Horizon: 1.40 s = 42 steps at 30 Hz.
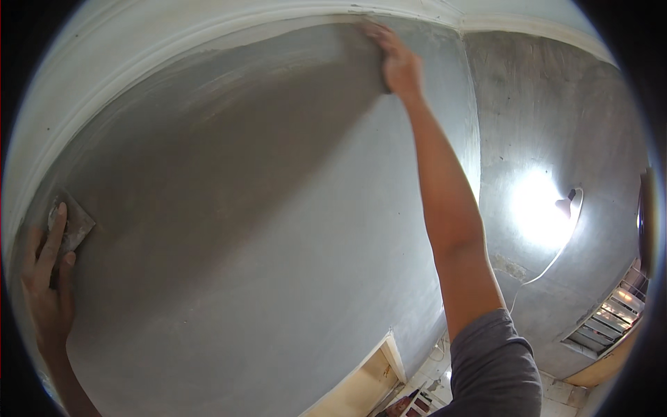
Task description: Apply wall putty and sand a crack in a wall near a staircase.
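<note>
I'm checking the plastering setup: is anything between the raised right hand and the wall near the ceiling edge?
Nothing visible. The right hand lies directly on the grey plastered wall just under the white ceiling moulding. The left hand presses a small plaster-caked pad against the same wall, far off.

Grey plastered wall [264, 208] is carrying everything I'm seeing.
I'm watching a small worn sanding pad [69, 226] lying flat against its lower left; white cornice [208, 31] is running along its top edge, bare plaster spreading between.
</note>
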{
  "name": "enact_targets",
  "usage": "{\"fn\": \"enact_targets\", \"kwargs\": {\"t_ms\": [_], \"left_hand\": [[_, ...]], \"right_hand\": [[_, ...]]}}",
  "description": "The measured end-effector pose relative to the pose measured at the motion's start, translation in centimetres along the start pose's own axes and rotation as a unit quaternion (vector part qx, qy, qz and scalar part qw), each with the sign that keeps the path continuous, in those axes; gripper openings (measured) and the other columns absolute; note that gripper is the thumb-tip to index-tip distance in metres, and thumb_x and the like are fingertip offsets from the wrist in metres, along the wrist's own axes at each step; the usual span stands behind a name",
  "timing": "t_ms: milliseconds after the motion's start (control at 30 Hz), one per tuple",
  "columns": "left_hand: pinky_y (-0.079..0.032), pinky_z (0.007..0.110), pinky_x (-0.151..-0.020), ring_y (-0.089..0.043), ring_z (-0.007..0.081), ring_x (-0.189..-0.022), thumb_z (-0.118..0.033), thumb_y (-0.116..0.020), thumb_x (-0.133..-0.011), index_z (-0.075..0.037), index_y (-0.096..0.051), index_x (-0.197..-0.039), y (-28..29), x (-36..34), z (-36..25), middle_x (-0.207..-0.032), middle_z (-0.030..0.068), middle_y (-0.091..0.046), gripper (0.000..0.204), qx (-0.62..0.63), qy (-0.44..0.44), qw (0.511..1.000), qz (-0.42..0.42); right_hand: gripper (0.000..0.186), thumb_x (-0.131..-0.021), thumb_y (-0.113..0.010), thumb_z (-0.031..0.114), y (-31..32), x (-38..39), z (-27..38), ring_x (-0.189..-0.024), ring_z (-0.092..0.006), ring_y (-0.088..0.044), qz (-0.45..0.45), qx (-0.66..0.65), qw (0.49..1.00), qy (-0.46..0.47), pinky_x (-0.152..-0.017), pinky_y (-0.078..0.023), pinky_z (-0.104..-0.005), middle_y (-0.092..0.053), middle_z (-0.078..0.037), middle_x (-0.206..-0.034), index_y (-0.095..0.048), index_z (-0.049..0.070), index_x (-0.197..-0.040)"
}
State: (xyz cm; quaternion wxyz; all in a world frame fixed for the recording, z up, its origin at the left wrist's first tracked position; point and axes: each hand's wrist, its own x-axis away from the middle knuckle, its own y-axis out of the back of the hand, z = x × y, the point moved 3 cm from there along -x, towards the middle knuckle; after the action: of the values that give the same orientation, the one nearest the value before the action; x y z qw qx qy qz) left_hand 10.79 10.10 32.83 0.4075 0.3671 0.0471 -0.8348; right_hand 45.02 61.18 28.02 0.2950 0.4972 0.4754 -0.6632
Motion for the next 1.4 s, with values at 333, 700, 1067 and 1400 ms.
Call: {"fn": "enact_targets", "kwargs": {"t_ms": [333, 700, 1067, 1400], "left_hand": [[-0.05, 0.039, -0.081, -0.058, 0.0283, -0.09, -0.012, -0.06, -0.099, -0.011, -0.058, -0.148, 0.2, -1.2, -0.2, -0.106, 0.017, -0.058, 0.048, 0.076, 0.058, 0.994, 0.045], [-0.046, 0.042, -0.106, -0.057, 0.0297, -0.121, -0.021, -0.047, -0.108, -0.014, -0.051, -0.153, -1.0, 1.4, 2.1, -0.132, 0.0155, -0.06, 0.046, -0.035, 0.063, 0.994, 0.082], [-0.046, 0.037, -0.076, -0.05, 0.0217, -0.081, -0.027, -0.053, -0.106, -0.011, -0.053, -0.151, -0.7, -0.4, 1.0, -0.093, 0.0092, -0.049, 0.048, 0.045, 0.042, 0.997, 0.041], [-0.04, 0.044, -0.115, -0.055, 0.0311, -0.129, -0.022, -0.049, -0.107, -0.013, -0.053, -0.151, -1.0, 2.1, 2.4, -0.149, 0.0126, -0.055, 0.044, -0.068, 0.04, 0.994, 0.076]], "right_hand": [[0.046, -0.091, -0.051, 0.011, 1.8, -0.2, -9.5, -0.125, -0.0315, -0.061, -0.053, 0.142, 0.974, -0.169, -0.103, -0.049, -0.0412, -0.062, -0.01, -0.142, -0.067, 0.015, -0.134], [0.047, -0.086, -0.049, -0.005, -3.1, 0.1, 12.8, -0.133, -0.0277, -0.057, 0.086, -0.174, 0.935, 0.296, -0.107, -0.051, -0.0406, -0.066, -0.007, -0.136, -0.07, 0.011, -0.124], [0.044, -0.091, -0.051, 0.013, 0.1, -4.1, -8.3, -0.12, -0.0315, -0.065, 0.063, 0.199, 0.96, -0.189, -0.102, -0.05, -0.0438, -0.07, -0.01, -0.128, -0.068, 0.018, -0.131], [0.041, -0.088, -0.049, 0.002, -3.5, 0.7, 15.4, -0.125, -0.0349, -0.062, 0.076, 0.003, 0.988, 0.132, -0.103, -0.051, -0.0443, -0.066, -0.014, -0.134, -0.069, 0.01, -0.124]]}}
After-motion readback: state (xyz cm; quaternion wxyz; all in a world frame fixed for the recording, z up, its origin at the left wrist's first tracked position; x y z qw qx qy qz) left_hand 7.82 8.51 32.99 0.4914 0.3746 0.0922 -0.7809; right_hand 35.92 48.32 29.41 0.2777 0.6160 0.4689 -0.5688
